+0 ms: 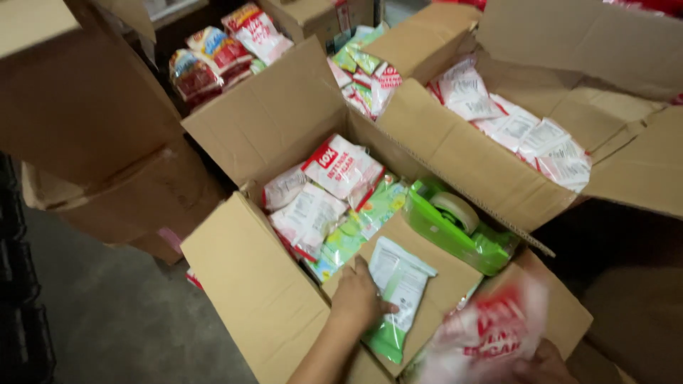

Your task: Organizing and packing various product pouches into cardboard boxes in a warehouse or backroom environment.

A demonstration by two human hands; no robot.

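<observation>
My left hand (359,297) grips a green and white packet (397,295) that lies on the near flap of an open cardboard box (249,277). My right hand (544,364), at the bottom edge, holds a red and white packet (491,331), blurred by motion, over the box's right corner. Inside the box lie several red-white and green packets (331,195). A green tape dispenser (459,222) with a roll of clear tape rests on the box's right side.
A second open box (462,153) behind holds several white and red packets (519,128). More packets (220,53) and boxes stand at the back. A closed cardboard box (85,107) sits at the left above the grey floor (114,313).
</observation>
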